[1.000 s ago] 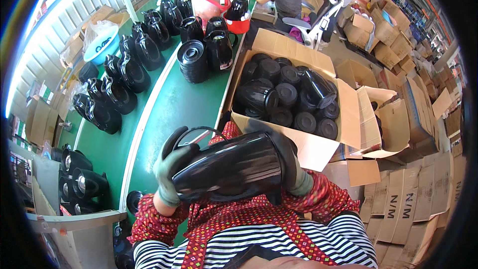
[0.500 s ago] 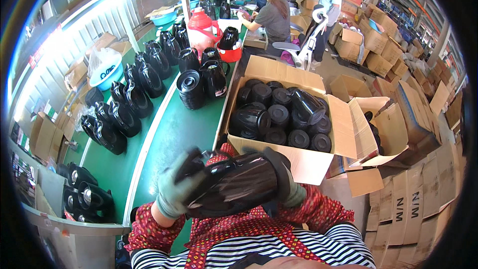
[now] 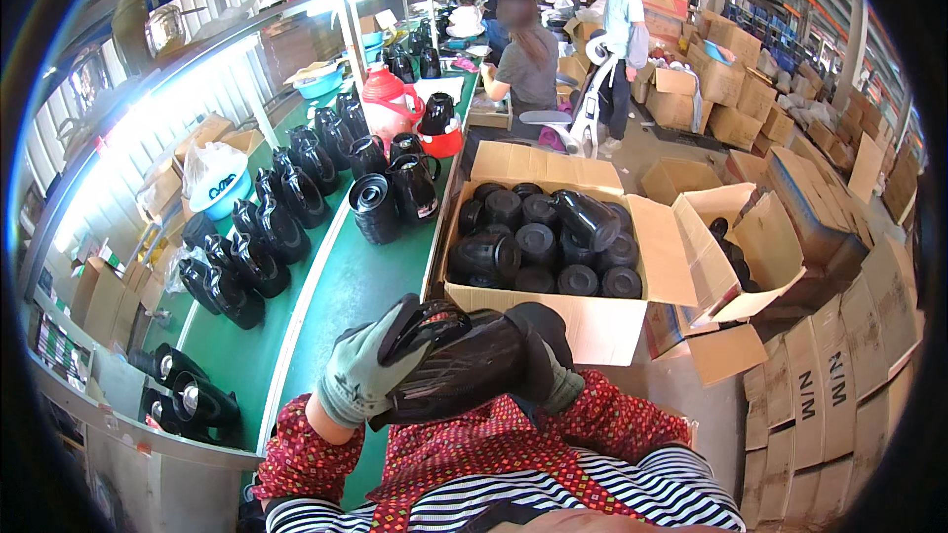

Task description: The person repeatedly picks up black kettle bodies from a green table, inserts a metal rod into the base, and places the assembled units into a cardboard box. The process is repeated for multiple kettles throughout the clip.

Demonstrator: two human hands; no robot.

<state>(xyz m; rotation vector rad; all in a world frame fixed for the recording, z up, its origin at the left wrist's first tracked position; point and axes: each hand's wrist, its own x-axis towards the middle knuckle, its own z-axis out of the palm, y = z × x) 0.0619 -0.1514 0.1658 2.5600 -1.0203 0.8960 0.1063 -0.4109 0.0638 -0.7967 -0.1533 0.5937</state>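
In front of my chest I hold a glossy black thermos jug (image 3: pixel 464 370) lying sideways between both hands. My left hand (image 3: pixel 367 363), in a grey-green glove, is wrapped round its left end. My right hand (image 3: pixel 549 350), in a glove with a dark palm, grips the right end. The fingers hide much of both ends. Just beyond the jug stands an open cardboard box (image 3: pixel 592 329) filled with several black jug bodies (image 3: pixel 588 220), most with their round ends up and some lying on their sides.
On the green worktable (image 3: pixel 380 276) stand rows of black jugs (image 3: pixel 281 227), a stack of black ring-shaped parts (image 3: pixel 373 207) and a red-topped flask (image 3: pixel 390 99). Another opened carton (image 3: pixel 760 237) is at the right, beside flattened cartons (image 3: pixel 820 405). A person (image 3: pixel 528 69) sits farther along the table.
The jug has turned a little in my hands, and the left glove now shows more of its back. My head view has shifted slightly, showing more of the far end.
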